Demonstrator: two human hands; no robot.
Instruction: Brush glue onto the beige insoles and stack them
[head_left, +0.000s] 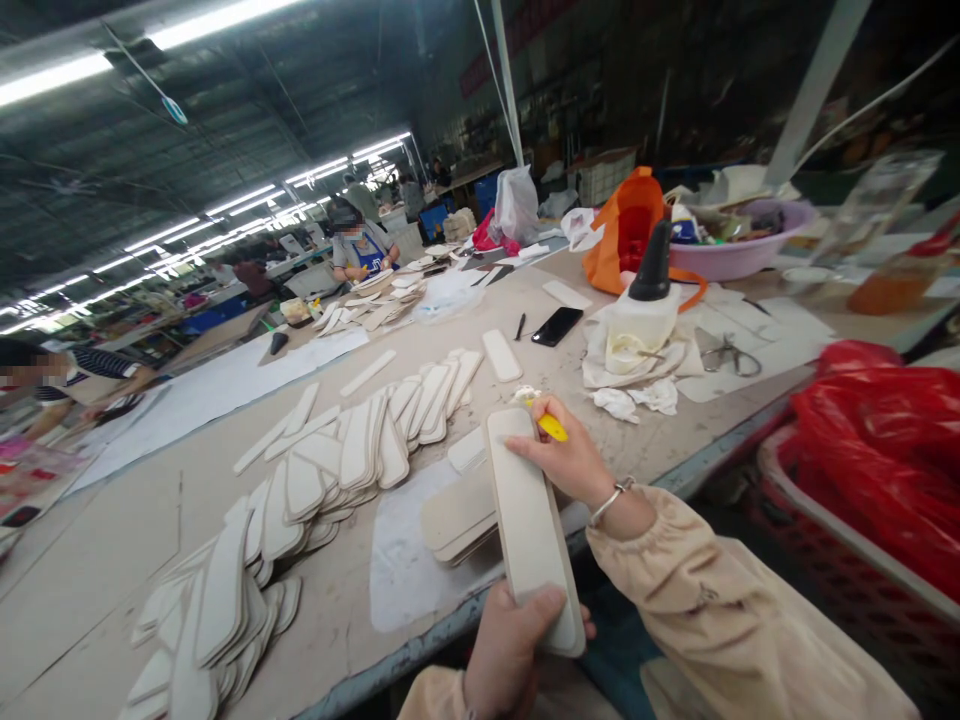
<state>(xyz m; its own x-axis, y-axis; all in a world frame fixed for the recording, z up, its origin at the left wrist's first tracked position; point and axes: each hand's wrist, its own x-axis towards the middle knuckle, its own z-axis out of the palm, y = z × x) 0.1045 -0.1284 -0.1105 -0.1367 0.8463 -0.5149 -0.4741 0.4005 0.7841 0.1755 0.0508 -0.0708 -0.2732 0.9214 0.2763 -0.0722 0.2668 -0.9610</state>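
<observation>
My left hand (516,640) is closed around the near end of a long, cream-coloured panel with rounded corners (529,530), thumb on top. My right hand (576,455) steadies the far end with its thumb and also grips a small yellow-handled tool (553,427). White material shows by the tool's far end; its exact kind cannot be made out. Under and left of the held panel, a few wider beige pieces (454,515) lie on a white sheet (397,570) at the table's edge. Further left spreads a long, overlapping pile of similar panels (367,440).
Beyond my hands are a black phone (557,326), a bottle with a black conical cap (637,320), scissors (731,355), an orange bag (622,225) and a purple basin (739,250). A red basket (847,540) with red plastic stands right. Co-workers (364,245) sit across the table.
</observation>
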